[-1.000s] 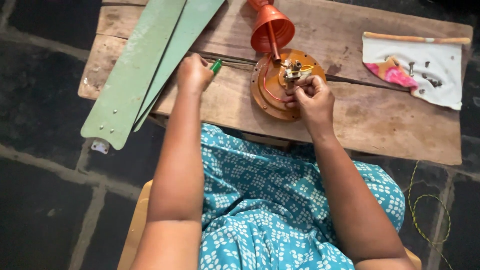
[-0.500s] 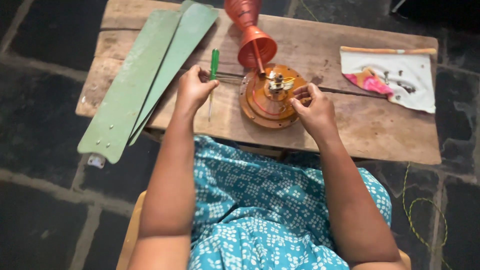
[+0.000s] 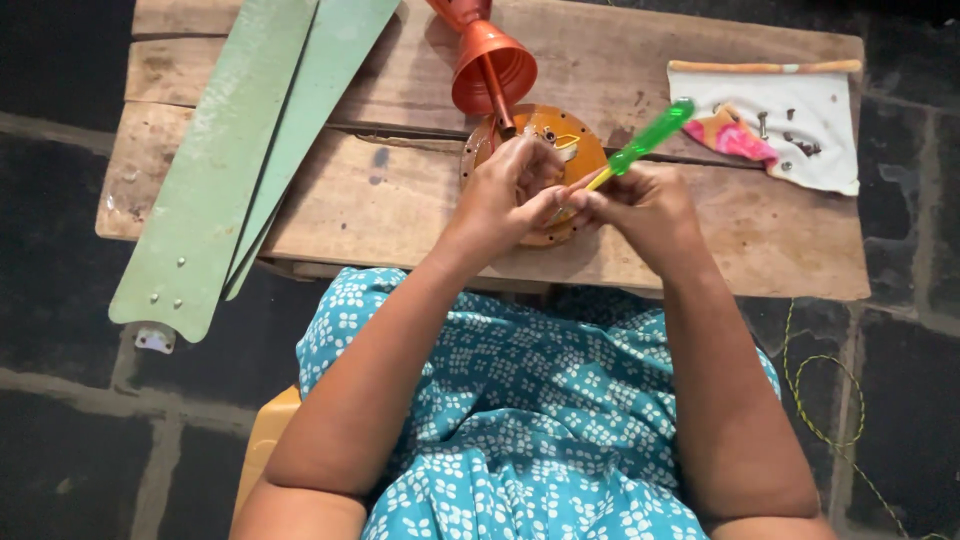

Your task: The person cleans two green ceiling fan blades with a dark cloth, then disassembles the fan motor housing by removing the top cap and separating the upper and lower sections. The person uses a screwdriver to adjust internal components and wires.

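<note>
An orange ceiling-fan motor (image 3: 575, 140) lies on the wooden bench (image 3: 400, 210), with its rod and an orange cone-shaped cover (image 3: 492, 65) behind it. My left hand (image 3: 510, 190) is curled over the middle of the motor and hides most of it. My right hand (image 3: 640, 205) pinches the shaft of a green-handled screwdriver (image 3: 652, 138). The handle sticks up and to the right, and the tip points down between my two hands. My left thumb meets the shaft near the tip.
Two pale green fan blades (image 3: 215, 190) lie slanted across the bench's left end and overhang its front edge. A white cloth (image 3: 800, 130) with small screws and a pink scrap sits at the right. A yellow stool edge (image 3: 265, 440) and a thin cord (image 3: 810, 400) show below on the dark stone floor.
My left hand lifted the green screwdriver off the bench and brought it over to the motor. My right hand now grips it, and both hands meet over the motor.
</note>
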